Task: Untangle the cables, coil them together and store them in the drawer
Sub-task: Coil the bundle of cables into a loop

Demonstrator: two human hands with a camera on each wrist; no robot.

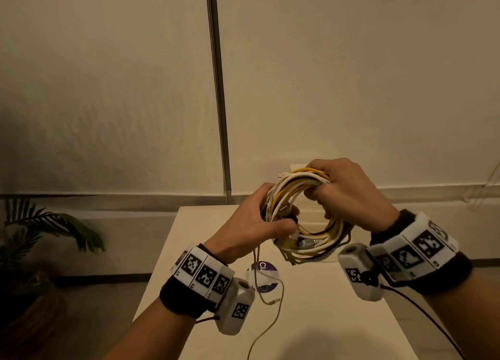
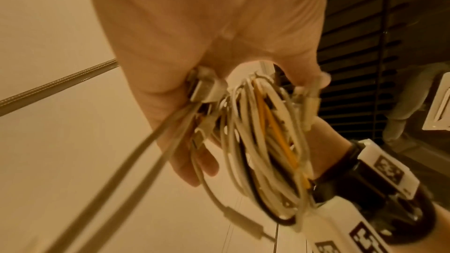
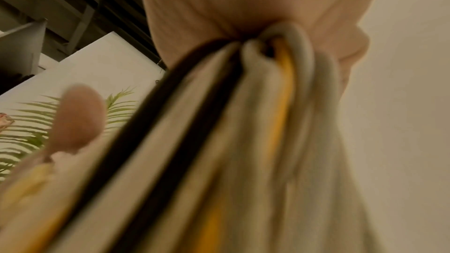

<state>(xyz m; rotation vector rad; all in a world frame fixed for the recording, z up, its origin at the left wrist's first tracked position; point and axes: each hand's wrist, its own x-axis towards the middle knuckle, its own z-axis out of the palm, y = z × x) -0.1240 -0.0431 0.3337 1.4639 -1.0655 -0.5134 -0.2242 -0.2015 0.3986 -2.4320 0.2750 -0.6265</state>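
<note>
A round coil of white, yellow and black cables (image 1: 311, 240) hangs in the air above a white table (image 1: 311, 319). My left hand (image 1: 259, 219) grips the coil's left side, thumb across the strands near several plugs. My right hand (image 1: 341, 192) grips the coil's top right, fingers curled through the ring. A thin loose cable end (image 1: 270, 303) trails from the left hand down to the table. In the left wrist view the bundle (image 2: 263, 141) runs from my left hand (image 2: 207, 76) toward the other wrist. The right wrist view shows the strands (image 3: 219, 141) close and blurred under my right hand (image 3: 255, 7). No drawer is visible.
A round purple sticker (image 1: 263, 276) lies on the table under the coil. A potted palm (image 1: 35, 240) stands on the floor to the left. A metal pole (image 1: 216, 89) runs up the pale wall behind the table.
</note>
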